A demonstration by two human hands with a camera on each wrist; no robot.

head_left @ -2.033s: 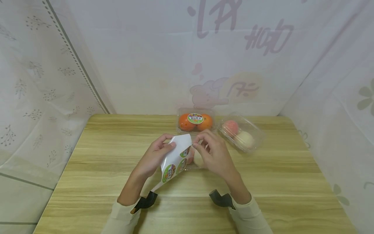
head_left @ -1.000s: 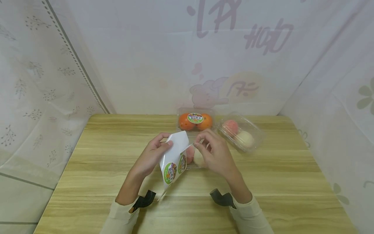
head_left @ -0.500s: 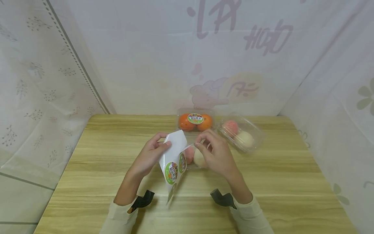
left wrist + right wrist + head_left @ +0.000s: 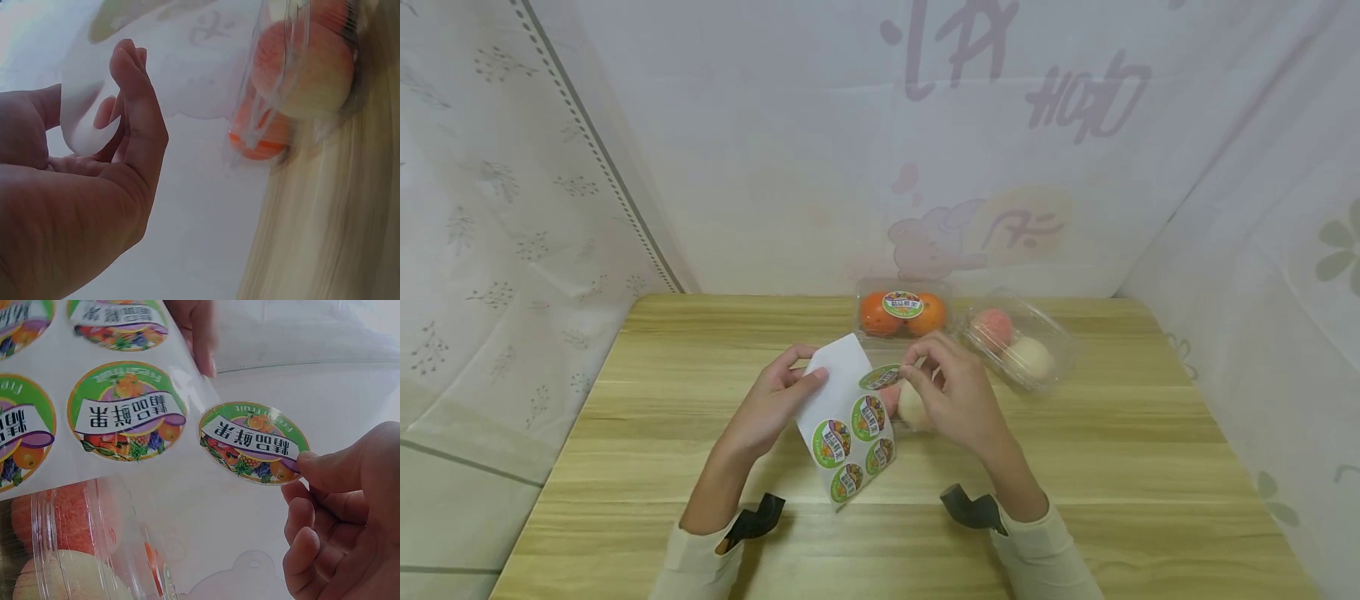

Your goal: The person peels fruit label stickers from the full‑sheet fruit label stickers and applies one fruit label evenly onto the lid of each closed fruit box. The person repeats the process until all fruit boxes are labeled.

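My left hand [image 4: 772, 402] grips a white sheet of stickers [image 4: 838, 379] by its upper left part, thumb on the front. Several oval green fruit stickers sit on its lower part. Between thumb and fingertips, my right hand [image 4: 951, 392] pinches the edge of one oval sticker [image 4: 253, 444]. In the right wrist view that sticker stands out past the sheet's edge; whether it still touches the sheet is hard to tell. Below the hands, partly hidden, lies a clear plastic box [image 4: 94, 537] with a pink and a pale round fruit.
Behind, a clear box of orange fruits [image 4: 880, 313] bears an oval sticker on its lid. To its right stands another clear box [image 4: 1052, 325] with a pink and a pale fruit. All rest on a wooden table [image 4: 1112, 467] before a cloth backdrop.
The left hand has drawn the sheet down and left, and the sheet has flattened toward the camera. The pinched sticker has come away past the sheet's edge; the right hand has hardly moved.
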